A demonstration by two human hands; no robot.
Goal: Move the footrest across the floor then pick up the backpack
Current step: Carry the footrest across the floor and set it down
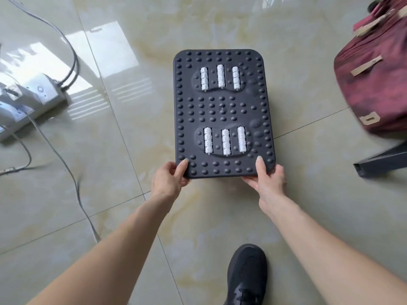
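Observation:
The footrest (223, 111) is a black studded board with two sets of white rollers, lying over the glossy tiled floor in the middle of the view. My left hand (169, 179) grips its near left corner, thumb on top. My right hand (267, 179) grips the near right corner the same way, fingers tucked under the edge. The backpack (374, 84) is dark red with tan straps and sits on the floor at the right, apart from the footrest.
A white power strip (30, 102) with several grey cables (72, 172) lies on the floor at the left. A dark metal furniture leg (381, 164) juts in below the backpack. My black shoe (246, 276) stands near the bottom edge.

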